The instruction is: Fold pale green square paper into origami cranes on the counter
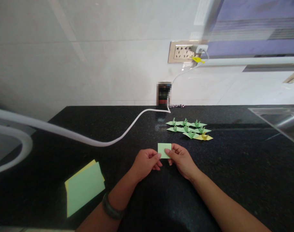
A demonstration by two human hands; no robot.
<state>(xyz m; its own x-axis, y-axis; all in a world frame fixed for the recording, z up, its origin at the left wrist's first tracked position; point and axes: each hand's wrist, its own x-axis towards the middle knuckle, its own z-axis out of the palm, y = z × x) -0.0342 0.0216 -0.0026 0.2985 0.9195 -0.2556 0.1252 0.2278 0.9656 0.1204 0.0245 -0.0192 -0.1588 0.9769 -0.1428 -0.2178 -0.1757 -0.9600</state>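
A small folded light-green paper point(164, 149) is held just above the black counter point(234, 167), near its middle. My left hand point(147, 162) pinches the paper's lower left edge with thumb and fingers closed. My right hand point(182, 159) pinches its lower right corner the same way. A dark bracelet sits on my left wrist. Just beyond the paper lie several folded paper cranes point(189, 129), mostly green with one yellow at the near right.
A stack of flat green and yellow sheets point(84, 187) lies at the near left. A white cable point(108, 141) crosses the counter to a phone point(163, 94) leaning on the wall below a socket strip point(183, 51). A steel sink point(279, 120) is at the right.
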